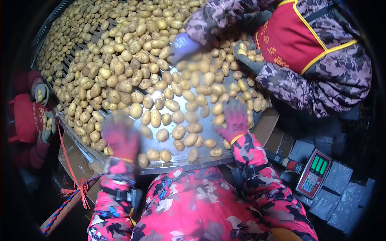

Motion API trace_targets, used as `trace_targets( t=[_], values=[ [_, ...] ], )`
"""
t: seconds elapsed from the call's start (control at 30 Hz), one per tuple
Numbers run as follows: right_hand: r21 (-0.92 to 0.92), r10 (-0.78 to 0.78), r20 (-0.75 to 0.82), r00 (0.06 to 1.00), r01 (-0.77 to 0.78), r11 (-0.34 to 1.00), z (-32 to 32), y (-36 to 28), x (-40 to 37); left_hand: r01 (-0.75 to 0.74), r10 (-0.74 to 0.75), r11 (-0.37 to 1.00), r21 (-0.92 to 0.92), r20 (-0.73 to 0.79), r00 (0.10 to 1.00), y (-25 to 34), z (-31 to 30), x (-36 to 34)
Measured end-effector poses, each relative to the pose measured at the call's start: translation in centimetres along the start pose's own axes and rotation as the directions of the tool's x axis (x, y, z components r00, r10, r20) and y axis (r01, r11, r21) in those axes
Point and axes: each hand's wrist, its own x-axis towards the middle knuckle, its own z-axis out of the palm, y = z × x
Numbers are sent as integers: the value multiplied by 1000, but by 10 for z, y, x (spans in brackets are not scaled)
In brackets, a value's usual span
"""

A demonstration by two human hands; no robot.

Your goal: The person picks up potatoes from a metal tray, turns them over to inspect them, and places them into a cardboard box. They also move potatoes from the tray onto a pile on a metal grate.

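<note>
Potatoes (172, 105) lay loose on the metal table (201, 164), piled thickest toward the far left and thinning to single tubers near the wearer. Judged by look: each one light, firm and rigid, with a smooth, perhaps dusty skin that might roll or slip on bare metal; the flesh likely to bruise if dropped. Best hold, in my estimate: fingers and thumb round the middle, across the narrower width. The gloved right hand (236, 118) was open, fingers spread over potatoes at the right side, none seen gripped. The gloved left hand (120, 138) was blurred beside the left heap; could not tell whether it was open or closed. Across the table, a co-worker (281, 40) held potatoes in one glove, the other blurred above the pile. A second person (30, 116) stood at far left; a scale (313, 173) sat at lower right.
</note>
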Motion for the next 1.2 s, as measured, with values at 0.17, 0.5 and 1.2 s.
trace_targets(
  t=[0.17, 0.5, 1.2],
  values=[
    [47, -56, -209, 976, 67, 997, 9, 2, -63, 150, -201, 976, 155, 401, 894, -17, -2, -35],
    [327, 45, 388, 921, -183, 927, -9, -78, 3, -114, 257, 841, -530, 205, 944, 73, 3, -37],
    [57, -454, 16, 891, 452, 890, -4, -125, 62, 547, 76, -715, -435, 730, 679, 29, -70, -82]
  ],
)
